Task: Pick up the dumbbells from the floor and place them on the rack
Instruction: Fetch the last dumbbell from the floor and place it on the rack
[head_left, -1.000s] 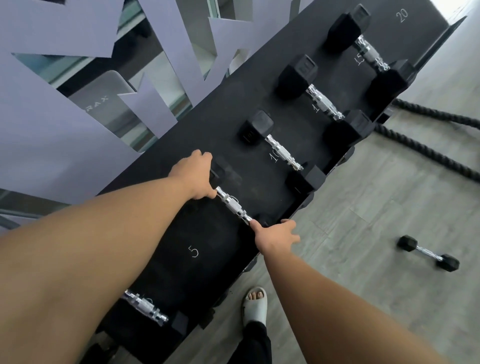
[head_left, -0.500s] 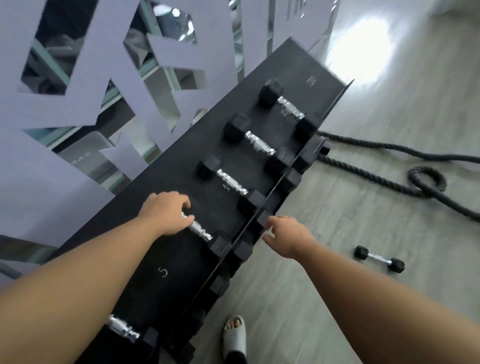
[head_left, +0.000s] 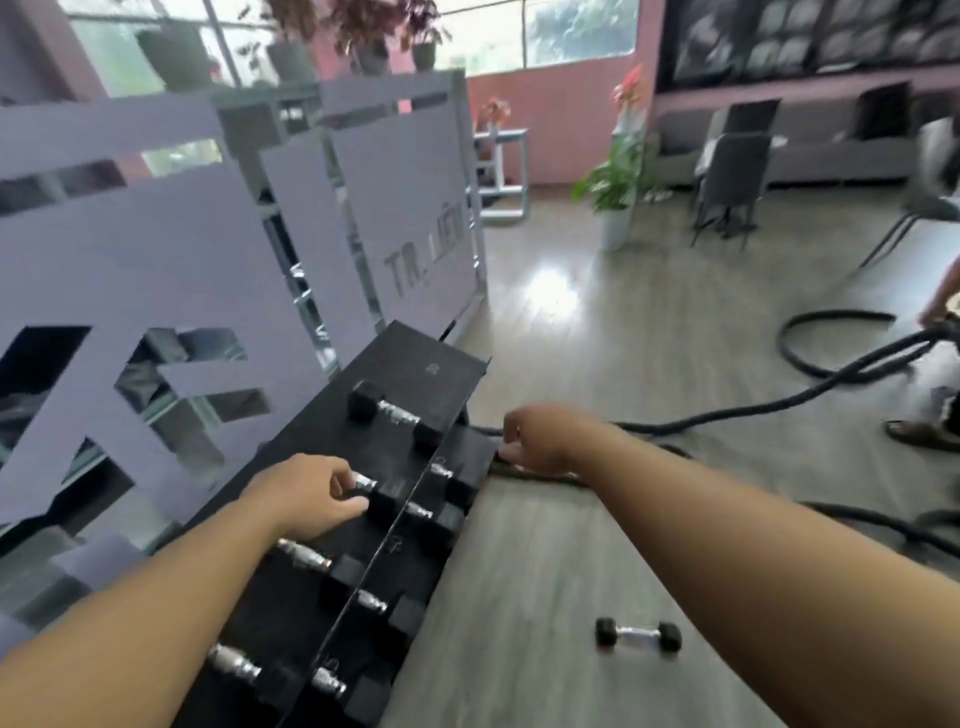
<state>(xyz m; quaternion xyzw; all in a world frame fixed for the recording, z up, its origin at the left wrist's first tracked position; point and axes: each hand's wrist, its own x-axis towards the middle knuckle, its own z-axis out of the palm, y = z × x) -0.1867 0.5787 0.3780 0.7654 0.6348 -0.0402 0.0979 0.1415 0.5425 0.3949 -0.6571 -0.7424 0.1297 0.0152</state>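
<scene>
A long black two-tier rack (head_left: 434, 358) runs away from me along the left, with several black hex dumbbells on both tiers. The farthest dumbbell (head_left: 390, 414) lies on the top tier. One small black dumbbell (head_left: 638, 635) lies alone on the grey floor to the right of the rack. My left hand (head_left: 306, 501) hovers over the top tier with loosely spread fingers, right beside the chrome handle of a racked dumbbell (head_left: 370, 491). My right hand (head_left: 535, 441) hangs past the rack's right edge, fingers loosely curled, holding nothing.
A thick black battle rope (head_left: 831, 364) snakes across the floor to the right and behind the rack. Another person's sandalled foot (head_left: 917, 432) stands at the far right. A purple cut-out partition (head_left: 156, 234) backs the rack. Chairs (head_left: 732, 182) and a potted plant (head_left: 613, 187) stand further off.
The view has lifted and pulled back, so the room now shows. Both hands have come off the dumbbell they were setting on the top tier; my right hand has swung out past the rack's edge.
</scene>
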